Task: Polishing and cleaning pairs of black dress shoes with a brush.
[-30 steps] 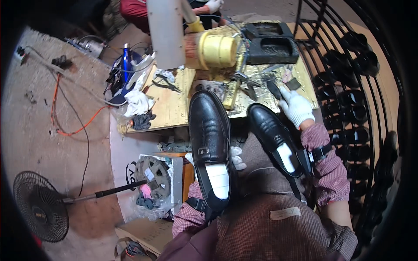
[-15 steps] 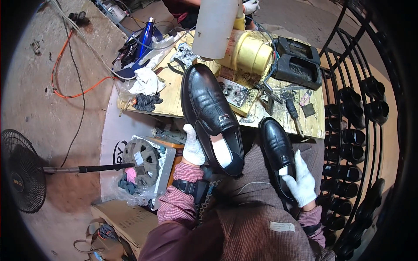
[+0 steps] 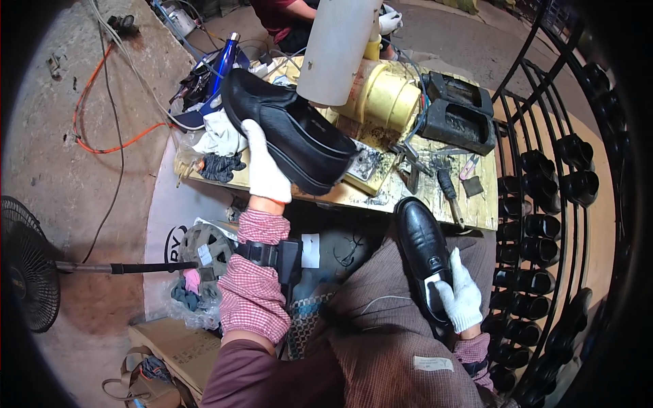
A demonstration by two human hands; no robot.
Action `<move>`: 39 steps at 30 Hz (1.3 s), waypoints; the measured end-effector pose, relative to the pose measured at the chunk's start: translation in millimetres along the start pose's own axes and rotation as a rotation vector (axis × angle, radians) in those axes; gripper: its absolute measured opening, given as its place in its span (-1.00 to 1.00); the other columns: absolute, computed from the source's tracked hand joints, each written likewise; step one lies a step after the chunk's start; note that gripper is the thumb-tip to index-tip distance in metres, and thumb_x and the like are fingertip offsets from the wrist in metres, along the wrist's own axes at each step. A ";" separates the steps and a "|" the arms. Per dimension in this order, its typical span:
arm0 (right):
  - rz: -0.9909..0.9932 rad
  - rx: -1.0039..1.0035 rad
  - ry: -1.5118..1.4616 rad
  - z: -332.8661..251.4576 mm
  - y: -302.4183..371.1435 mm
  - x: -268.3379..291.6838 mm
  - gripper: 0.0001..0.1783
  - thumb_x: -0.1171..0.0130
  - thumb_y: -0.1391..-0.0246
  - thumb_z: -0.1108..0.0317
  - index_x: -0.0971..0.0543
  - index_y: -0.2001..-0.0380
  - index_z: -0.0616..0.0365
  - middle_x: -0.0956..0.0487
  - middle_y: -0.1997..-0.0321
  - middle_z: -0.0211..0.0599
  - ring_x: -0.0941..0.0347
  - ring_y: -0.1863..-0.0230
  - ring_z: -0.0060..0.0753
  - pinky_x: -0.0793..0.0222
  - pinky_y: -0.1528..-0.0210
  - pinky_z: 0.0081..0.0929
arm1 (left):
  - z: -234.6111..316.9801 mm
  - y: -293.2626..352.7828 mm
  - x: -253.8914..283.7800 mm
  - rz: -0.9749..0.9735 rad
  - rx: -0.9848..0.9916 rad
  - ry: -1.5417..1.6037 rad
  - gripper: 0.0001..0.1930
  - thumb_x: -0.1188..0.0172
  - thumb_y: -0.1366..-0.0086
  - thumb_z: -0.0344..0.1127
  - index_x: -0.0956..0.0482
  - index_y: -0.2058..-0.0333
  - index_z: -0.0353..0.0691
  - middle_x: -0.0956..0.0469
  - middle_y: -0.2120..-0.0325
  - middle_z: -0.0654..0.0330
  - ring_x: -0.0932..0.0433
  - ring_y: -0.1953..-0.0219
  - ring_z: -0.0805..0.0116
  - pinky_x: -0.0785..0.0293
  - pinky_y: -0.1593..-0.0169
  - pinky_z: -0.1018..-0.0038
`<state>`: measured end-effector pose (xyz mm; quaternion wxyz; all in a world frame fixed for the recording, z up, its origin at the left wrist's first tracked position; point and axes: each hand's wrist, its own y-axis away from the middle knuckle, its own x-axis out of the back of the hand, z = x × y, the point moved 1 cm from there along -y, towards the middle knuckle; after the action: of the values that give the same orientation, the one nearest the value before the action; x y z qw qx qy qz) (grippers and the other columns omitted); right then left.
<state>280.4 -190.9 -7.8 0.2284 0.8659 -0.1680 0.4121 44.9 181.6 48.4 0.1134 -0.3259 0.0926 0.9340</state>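
In my left hand point(image 3: 266, 170), gloved in white, is a black leather loafer point(image 3: 289, 139), raised over the near edge of the workbench and tipped on its side. The thumb lies along the shoe's side; the other fingers are hidden behind it. My right hand point(image 3: 462, 296), also gloved, grips a second black loafer point(image 3: 420, 236) at its opening. That shoe rests on my lap, toe pointing away from me, with a metal ornament and a pale insole showing. Just beyond the raised shoe hangs a whitish cylinder point(image 3: 338, 54).
On the wooden bench point(image 3: 479, 211) are a yellow machine point(image 3: 384, 95), black trays point(image 3: 459, 126), a brush point(image 3: 449, 194) and rags. A rack of black shoes point(image 3: 537, 248) stands right, a fan point(image 3: 30, 272) left. Another person's gloved hand point(image 3: 390, 22) shows beyond the bench.
My left hand has moved up and away from me with its loafer, turning the shoe from opening-up onto its side. My right hand still holds the other loafer on my lap.
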 end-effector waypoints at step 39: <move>0.165 0.547 0.200 -86.9 -7.9 71.8 -0.56 -0.27 -0.20 0.03 -0.65 0.00 0.10 -0.65 0.46 -0.21 -0.61 0.51 -0.08 -0.52 0.42 -0.21 | -77.6 209.9 18.9 -0.401 0.891 0.328 -0.18 -0.41 -0.25 0.02 -0.31 -0.37 -0.21 -0.41 -0.31 -0.03 -0.39 -0.33 -0.06 -0.19 -0.46 -0.07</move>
<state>272.2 -145.2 95.3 -0.0322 0.8338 -0.0971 0.5424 19.0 -35.6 -2.5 0.4021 -0.3995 0.4339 0.7003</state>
